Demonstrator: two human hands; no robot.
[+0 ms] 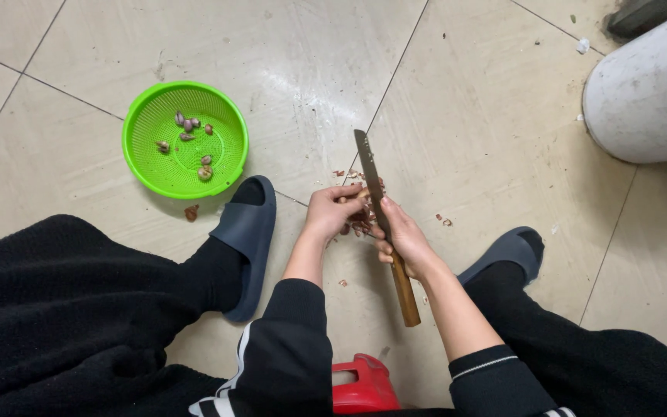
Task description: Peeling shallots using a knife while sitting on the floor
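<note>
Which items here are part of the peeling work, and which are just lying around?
In use: knife in right hand; small bulb in left hand; green basket of peeled bulbs; peel scraps.

Lying about: white bucket; red stool; slippers.

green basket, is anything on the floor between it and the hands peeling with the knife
Only the slipper on the left foot sits partly between the green basket and the left hand; over it nothing blocks.
</note>
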